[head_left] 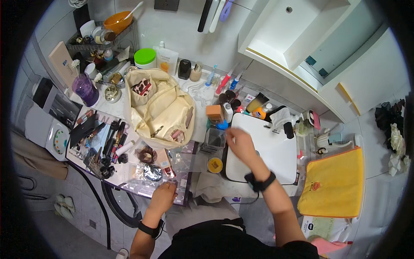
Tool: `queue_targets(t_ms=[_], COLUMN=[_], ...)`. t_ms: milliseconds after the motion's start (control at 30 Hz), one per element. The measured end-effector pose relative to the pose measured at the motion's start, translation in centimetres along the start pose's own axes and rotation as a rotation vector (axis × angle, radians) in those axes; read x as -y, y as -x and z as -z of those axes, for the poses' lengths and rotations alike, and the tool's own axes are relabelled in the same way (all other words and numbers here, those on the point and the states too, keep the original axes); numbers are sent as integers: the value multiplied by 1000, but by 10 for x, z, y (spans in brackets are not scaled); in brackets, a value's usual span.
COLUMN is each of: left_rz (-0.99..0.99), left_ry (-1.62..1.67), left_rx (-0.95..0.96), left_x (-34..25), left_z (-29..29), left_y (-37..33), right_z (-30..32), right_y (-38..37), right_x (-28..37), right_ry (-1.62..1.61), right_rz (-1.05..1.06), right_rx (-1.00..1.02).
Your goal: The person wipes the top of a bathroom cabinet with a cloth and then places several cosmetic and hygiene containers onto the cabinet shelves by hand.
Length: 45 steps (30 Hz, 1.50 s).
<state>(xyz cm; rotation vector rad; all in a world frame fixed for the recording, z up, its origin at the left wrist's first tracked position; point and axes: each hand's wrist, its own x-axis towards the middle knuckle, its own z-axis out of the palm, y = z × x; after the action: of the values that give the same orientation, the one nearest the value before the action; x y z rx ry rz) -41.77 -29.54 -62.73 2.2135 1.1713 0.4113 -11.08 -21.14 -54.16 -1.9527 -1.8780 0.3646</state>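
Observation:
My left hand [164, 196] rests at the near edge of a patterned board [136, 190] covered in makeup, its fingers laid on the edge with nothing visible in them. Just beyond them are a clear bag with a dark round item [152, 172] and a small pinkish box [163, 159]. My right hand [241, 146] is over the left rim of the white sink [276, 159]. Its slightly blurred fingertips are beside a clear plastic box [214, 137]; whether they grip it is unclear. A yellow-lidded jar [214, 165] stands nearby on the counter.
An unzipped cream cosmetic bag [164, 103] sits behind the board. Black makeup tubes [110, 144] crowd the board's left side. Bottles and an orange box [214, 112] line the sink's back left. An open white cabinet [297, 39] overhangs; a yellow towel [332, 185] hangs right.

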Motion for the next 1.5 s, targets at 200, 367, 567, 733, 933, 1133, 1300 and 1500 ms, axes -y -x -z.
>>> queue_targets(t_ms=[200, 367, 567, 733, 933, 1133, 1300, 1500], left_rz=[-37, 62, 157, 222, 196, 253, 218, 249], left_ry=[3, 53, 84, 39, 100, 9, 59, 39], left_rx=[-8, -117, -241, -215, -102, -96, -150, -118], left_x=[-3, -7, 6, 21, 33, 35, 23, 29], left_z=[7, 20, 15, 8, 10, 6, 17, 16], left_y=[14, 38, 57, 63, 57, 57, 55, 54], right_z=[-9, -23, 24, 132, 227, 284, 327, 414], right_y=[-82, -93, -91, -72, -49, -54, -62, -90], right_x=[1, -2, -19, 11, 43, 50, 73, 128], right_ry=[170, 284, 174, -145, -510, -567, -499, -216], right_rz=[163, 102, 257, 100, 46, 84, 185, 414], right_rx=[-6, 59, -147, -270, -405, -510, -686, -1200])
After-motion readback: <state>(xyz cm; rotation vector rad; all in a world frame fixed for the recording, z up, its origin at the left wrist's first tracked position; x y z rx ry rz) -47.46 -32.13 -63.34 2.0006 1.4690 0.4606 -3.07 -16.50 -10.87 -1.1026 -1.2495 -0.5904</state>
